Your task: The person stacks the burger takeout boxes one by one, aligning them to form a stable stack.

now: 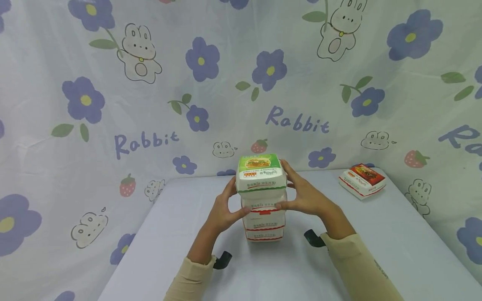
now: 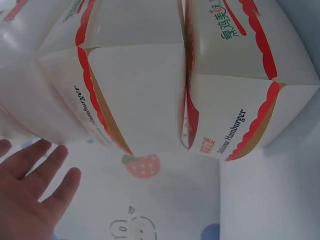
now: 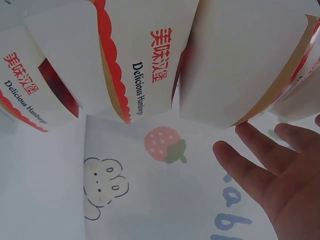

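Note:
In the head view, a burger box with a green top [image 1: 260, 184] sits uppermost on an upright stack of several white, red-trimmed burger boxes [image 1: 264, 221]. My left hand [image 1: 222, 211] touches the stack's left side, its thumb at the front below the green-topped box. On the opposite side is my right hand [image 1: 306, 196], with fingers beside the top box and thumb against the front. Both wrist views show spread, fairly straight fingers near the white boxes [image 2: 135, 85]. The right wrist view has a fingertip at the lower edge of a box [image 3: 225, 75].
A burger box with a red top [image 1: 362, 180] lies at the back right of the white table [image 1: 180, 209]. Behind the table hangs a curtain [image 1: 226, 104] printed with flowers and rabbits. Dark curved pieces [image 1: 223, 260] stick out at both wrists.

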A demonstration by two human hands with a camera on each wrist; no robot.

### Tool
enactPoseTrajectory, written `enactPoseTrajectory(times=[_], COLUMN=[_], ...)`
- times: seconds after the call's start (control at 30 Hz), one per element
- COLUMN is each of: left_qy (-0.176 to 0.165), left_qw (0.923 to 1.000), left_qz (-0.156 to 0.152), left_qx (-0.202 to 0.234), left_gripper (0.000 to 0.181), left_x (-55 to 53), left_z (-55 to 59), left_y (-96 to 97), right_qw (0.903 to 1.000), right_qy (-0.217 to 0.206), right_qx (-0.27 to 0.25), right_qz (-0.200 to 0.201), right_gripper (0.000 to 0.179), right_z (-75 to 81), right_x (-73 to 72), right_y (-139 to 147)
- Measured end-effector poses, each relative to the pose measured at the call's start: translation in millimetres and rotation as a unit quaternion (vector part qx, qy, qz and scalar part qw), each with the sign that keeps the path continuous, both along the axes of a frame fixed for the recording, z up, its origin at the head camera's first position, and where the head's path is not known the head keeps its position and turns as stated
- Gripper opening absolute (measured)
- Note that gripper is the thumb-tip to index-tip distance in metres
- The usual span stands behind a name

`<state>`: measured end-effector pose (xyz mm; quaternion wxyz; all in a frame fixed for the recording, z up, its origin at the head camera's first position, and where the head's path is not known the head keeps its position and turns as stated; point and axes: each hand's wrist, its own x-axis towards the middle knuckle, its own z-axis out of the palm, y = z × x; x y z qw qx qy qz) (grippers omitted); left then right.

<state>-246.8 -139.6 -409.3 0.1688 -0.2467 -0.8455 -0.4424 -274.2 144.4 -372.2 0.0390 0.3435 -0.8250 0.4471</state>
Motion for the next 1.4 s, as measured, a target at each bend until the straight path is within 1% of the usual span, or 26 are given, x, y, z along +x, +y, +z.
enactPoseTrajectory(times=[0.23,0.4,0.57,0.67,0.77,0.9,0.97,1.07,1.3,1.4], left_qy=[-0.023,-0.016,-0.015,-0.019,-0.019,-0.012,-0.009,-0.005,0.008,0.011], left_qw=[0.9997,0.9997,0.9997,0.9997,0.9997,0.9999,0.9999,1.0000,1.0000,0.9999], left_qz=[0.007,0.017,0.017,0.016,0.014,0.007,0.004,-0.001,-0.003,-0.002], left_qx=[-0.001,-0.009,-0.008,-0.007,-0.008,-0.008,-0.007,-0.002,-0.001,-0.002], left_gripper=[0.098,0.097,0.097,0.097,0.097,0.097,0.097,0.096,0.095,0.095], left_x=[0.7,-1.0,-0.8,-0.4,-0.6,-2.0,-2.3,-1.7,0.9,1.2], left_z=[2.4,2.5,3.5,3.3,2.8,2.4,2.5,2.8,5.3,4.4], left_y=[-0.4,-0.9,-1.5,-1.9,-2.1,-2.4,-2.7,-3.2,-1.8,-2.7], right_qw=[0.9991,0.9982,0.9978,0.9977,0.9978,0.9982,0.9983,0.9984,0.9995,0.9995], right_qy=[-0.025,-0.037,-0.048,-0.054,-0.055,-0.046,-0.046,-0.047,-0.031,-0.030], right_qx=[-0.027,-0.037,-0.036,-0.033,-0.029,-0.029,-0.028,-0.023,-0.008,-0.005], right_qz=[0.023,0.030,0.027,0.025,0.024,0.025,0.025,0.022,0.001,0.002], right_gripper=[0.124,0.124,0.125,0.123,0.120,0.119,0.118,0.117,0.124,0.123], right_z=[1.1,1.5,2.4,7.5,18.0,30.0,33.3,34.2,-1.9,-3.1], right_x=[-3.5,-6.4,-7.6,-3.3,5.9,16.6,19.6,20.8,-7.1,-7.5], right_y=[1.3,0.6,-2.4,-4.6,-5.9,-6.1,-6.2,-6.4,0.1,0.7])
